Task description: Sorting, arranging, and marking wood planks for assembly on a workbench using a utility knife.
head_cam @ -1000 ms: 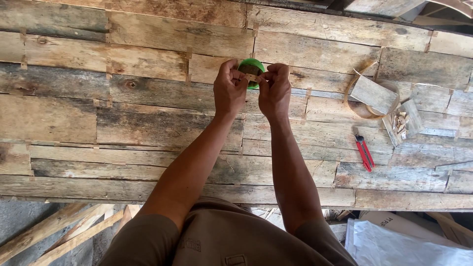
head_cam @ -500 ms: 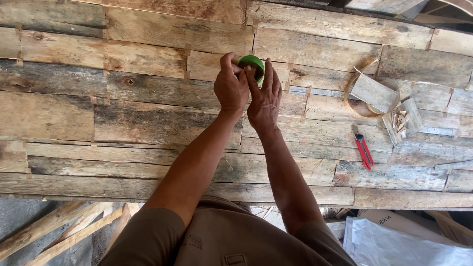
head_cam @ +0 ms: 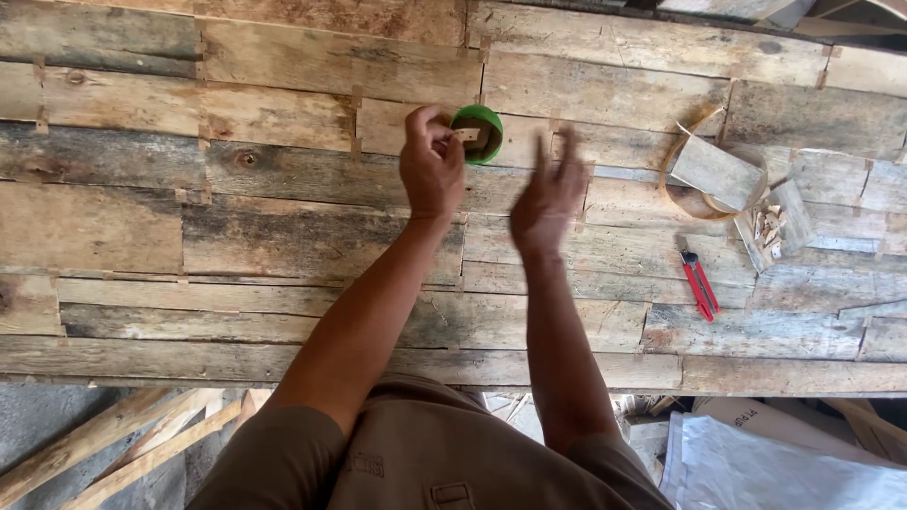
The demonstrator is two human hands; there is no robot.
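My left hand (head_cam: 433, 168) pinches a small pale wooden piece (head_cam: 467, 135) at the rim of a green round cup (head_cam: 480, 132) that rests on the rough plank table (head_cam: 283, 236). The cup lies just right of my left fingers. My right hand (head_cam: 550, 196) hovers to the right of the cup, fingers spread, holding nothing and blurred by motion. It is clear of the cup.
Red-handled pliers (head_cam: 699, 283) lie on the planks to the right. Beyond them sit a round wooden hoop with a grey board piece (head_cam: 715, 172) and a small pile of wooden bits (head_cam: 770, 225). Loose sticks (head_cam: 113, 444) and white sheeting (head_cam: 784, 467) lie below the table edge.
Both hands were together at the green cup. My right hand has come away to the right and opened, while my left hand stays at the cup with the small wooden piece.
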